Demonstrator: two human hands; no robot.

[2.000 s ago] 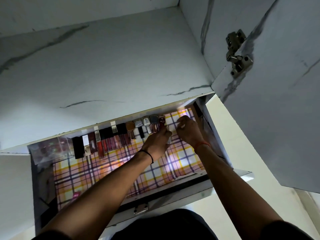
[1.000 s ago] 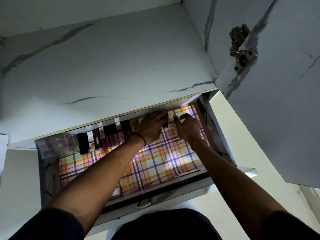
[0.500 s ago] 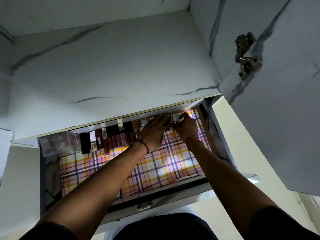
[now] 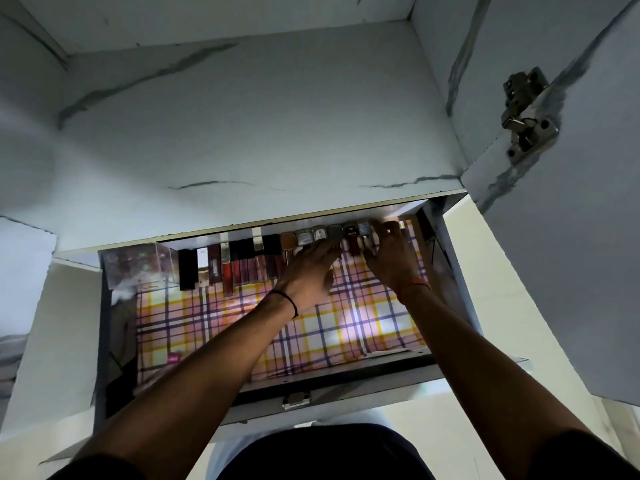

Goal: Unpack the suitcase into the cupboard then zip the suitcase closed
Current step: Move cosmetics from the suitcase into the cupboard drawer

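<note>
Right hand (image 4: 391, 261) shifted right, fingers pinching one bottle (image 4: 364, 233); left hand (image 4: 308, 275) spread flat.

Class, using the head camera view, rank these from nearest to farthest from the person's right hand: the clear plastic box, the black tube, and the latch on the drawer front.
From the right hand, at the right end of the row:
1. Latch, on the drawer's front edge, below and left of the hand.
2. Black tube, at the left end of the row.
3. Clear plastic box, in the drawer's far left corner.
</note>
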